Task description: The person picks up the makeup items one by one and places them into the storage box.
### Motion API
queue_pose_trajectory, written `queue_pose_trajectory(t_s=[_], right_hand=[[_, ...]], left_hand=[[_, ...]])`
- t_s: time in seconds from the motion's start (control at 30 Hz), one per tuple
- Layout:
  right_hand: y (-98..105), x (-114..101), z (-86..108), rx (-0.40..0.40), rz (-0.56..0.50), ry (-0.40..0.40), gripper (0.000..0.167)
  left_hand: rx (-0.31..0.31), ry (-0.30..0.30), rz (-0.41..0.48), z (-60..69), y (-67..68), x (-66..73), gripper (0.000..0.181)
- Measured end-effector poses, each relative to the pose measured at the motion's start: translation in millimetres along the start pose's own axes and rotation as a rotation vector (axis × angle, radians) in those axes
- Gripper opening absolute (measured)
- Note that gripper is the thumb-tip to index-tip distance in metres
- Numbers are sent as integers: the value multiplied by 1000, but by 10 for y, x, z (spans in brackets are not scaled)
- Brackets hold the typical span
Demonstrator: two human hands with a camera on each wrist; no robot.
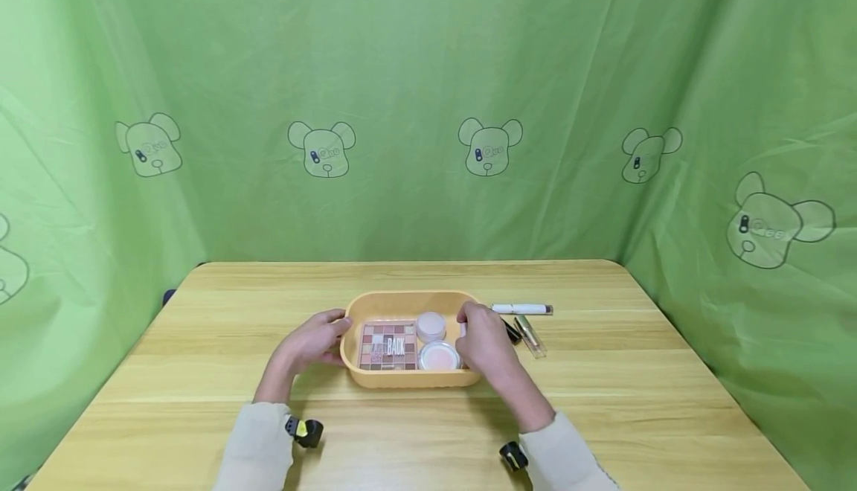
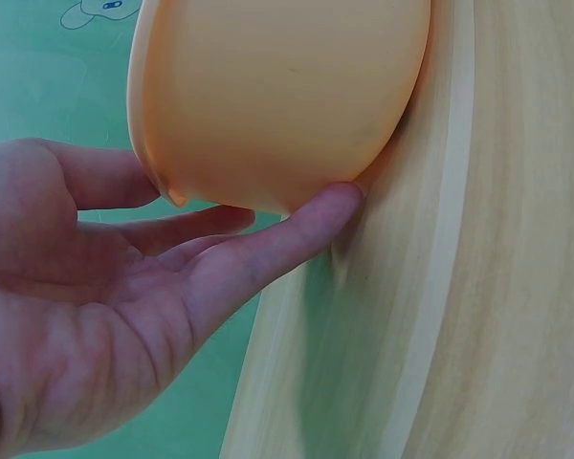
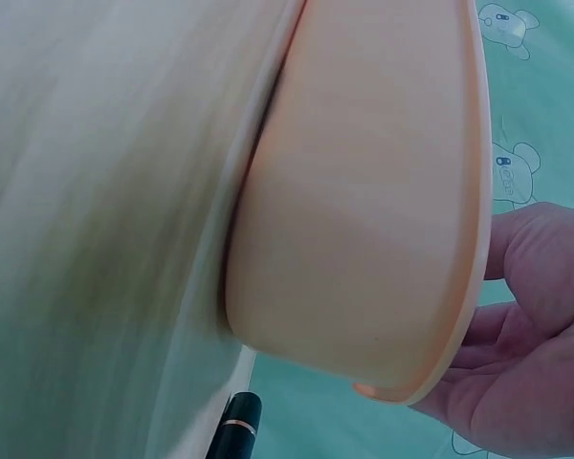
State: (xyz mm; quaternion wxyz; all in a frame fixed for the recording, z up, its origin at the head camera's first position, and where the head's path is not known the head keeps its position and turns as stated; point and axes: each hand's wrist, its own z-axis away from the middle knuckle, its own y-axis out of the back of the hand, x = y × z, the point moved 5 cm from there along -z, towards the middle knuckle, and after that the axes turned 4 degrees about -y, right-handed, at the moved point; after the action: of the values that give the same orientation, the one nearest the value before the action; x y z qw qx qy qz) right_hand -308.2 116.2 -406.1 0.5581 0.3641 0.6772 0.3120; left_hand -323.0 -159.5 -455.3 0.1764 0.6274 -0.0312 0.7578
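A yellow-orange plastic tray (image 1: pixel 412 379) stands on the table. My left hand (image 1: pixel 320 336) grips its left end; in the left wrist view a finger goes over the rim and another lies against the outer wall (image 2: pixel 287 96). Inside are an eyeshadow palette (image 1: pixel 387 347), a round pink-lidded jar (image 1: pixel 431 326) and a round clear-lidded compact (image 1: pixel 439 356). Over the tray's right end, my right hand (image 1: pixel 489 338) pinches a small pale item (image 1: pixel 462 329), mostly covered by the fingers. In the right wrist view the tray wall hides the fingertips of that hand (image 3: pixel 536 335).
Right of the tray lie a white pen-like tube (image 1: pixel 522 309), a gold-and-clear lipstick tube (image 1: pixel 530 336) and a black tube (image 1: pixel 512 332) partly behind my right hand. Green curtains (image 1: pixel 408 216) enclose the table (image 1: pixel 375 446) at the back and sides.
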Motion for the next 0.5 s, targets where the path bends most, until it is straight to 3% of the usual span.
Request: queue_pose_trajectory(t_s=[0.23,0.5], right_hand=[[8,-11,16,9,31,26,27],[-78,-16,58,-75,65,-11,37]], left_hand=[[-5,0,-17,6,-2,6,57],[-28,-8,-25,15,-6,26,58]])
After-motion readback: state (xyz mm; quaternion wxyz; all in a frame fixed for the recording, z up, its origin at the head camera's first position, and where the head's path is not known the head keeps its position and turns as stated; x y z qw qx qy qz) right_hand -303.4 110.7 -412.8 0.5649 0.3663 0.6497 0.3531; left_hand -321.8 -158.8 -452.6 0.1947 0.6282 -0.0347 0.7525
